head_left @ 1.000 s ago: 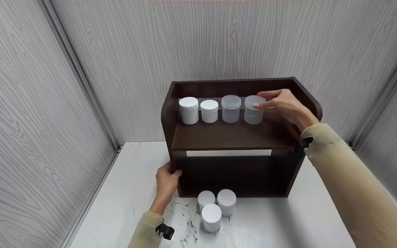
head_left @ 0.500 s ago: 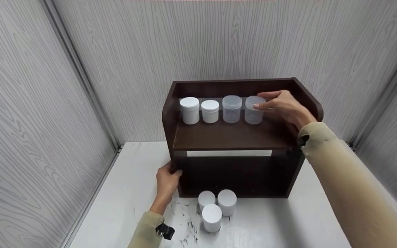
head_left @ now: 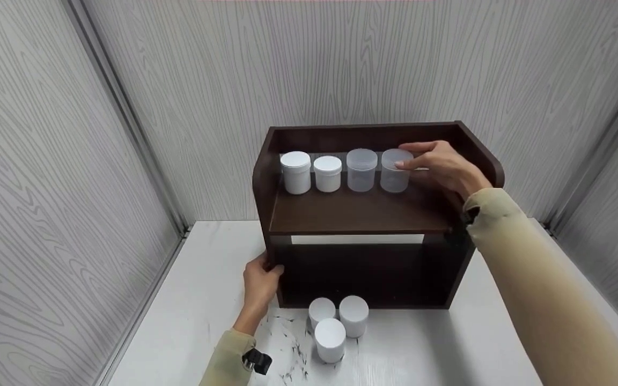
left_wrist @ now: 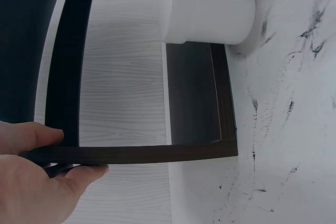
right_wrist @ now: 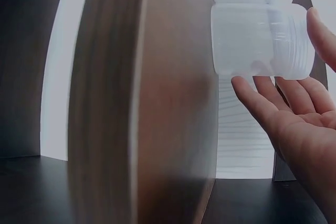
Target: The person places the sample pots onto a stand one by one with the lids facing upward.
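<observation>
A dark brown two-tier shelf (head_left: 362,214) stands on the white table. My left hand (head_left: 259,284) grips its left side panel; the left wrist view shows thumb and fingers on either side of the board's edge. On the upper tier, my right hand (head_left: 443,165) holds the rightmost clear jar (head_left: 393,181) near its top, thumb in front and a finger behind. That jar stands upright on the board. To its left, in a row, are another clear jar (head_left: 361,174), a short white jar (head_left: 328,177) and a taller white jar (head_left: 296,174).
Three white jars with lids stand clustered on the table before the shelf: one in front (head_left: 330,340), one behind left (head_left: 321,310), one behind right (head_left: 354,316). Dark scuff marks lie beside them. Grey wood-patterned walls (head_left: 341,64) enclose the back and sides.
Both hands keep their places on the shelf panel and the clear jar. My right forearm has shifted slightly to the left; the jars look unmoved.
</observation>
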{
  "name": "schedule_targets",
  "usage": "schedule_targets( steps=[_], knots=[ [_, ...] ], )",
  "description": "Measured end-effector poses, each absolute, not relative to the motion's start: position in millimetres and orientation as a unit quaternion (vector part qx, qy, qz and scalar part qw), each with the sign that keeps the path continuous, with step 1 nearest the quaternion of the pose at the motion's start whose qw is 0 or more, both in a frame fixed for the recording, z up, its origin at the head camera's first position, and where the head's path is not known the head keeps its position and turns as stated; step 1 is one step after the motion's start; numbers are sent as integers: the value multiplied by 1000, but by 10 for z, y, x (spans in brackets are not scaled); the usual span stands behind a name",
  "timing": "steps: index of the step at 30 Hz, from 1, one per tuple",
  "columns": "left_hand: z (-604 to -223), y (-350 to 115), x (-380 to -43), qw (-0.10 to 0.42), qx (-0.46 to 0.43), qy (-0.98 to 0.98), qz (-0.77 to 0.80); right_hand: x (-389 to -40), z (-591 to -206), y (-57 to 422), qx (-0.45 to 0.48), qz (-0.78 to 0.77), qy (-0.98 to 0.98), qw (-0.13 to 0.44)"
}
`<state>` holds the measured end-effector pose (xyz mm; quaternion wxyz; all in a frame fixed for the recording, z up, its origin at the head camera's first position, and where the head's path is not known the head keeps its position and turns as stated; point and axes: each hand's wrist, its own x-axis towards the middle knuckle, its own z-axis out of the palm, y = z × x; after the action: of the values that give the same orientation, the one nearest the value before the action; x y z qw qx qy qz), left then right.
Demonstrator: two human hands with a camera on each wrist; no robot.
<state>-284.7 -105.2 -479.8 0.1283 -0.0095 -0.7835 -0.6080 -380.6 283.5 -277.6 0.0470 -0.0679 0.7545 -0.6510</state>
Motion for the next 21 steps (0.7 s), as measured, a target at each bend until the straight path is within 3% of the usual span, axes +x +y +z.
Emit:
schedule_targets(
  steps=[21],
  knots=[
    [-4804, -1038, -2869, 133, -2, -787, -602, -3805, -2751, 2848, -61, -668, 738, 71]
  ],
)
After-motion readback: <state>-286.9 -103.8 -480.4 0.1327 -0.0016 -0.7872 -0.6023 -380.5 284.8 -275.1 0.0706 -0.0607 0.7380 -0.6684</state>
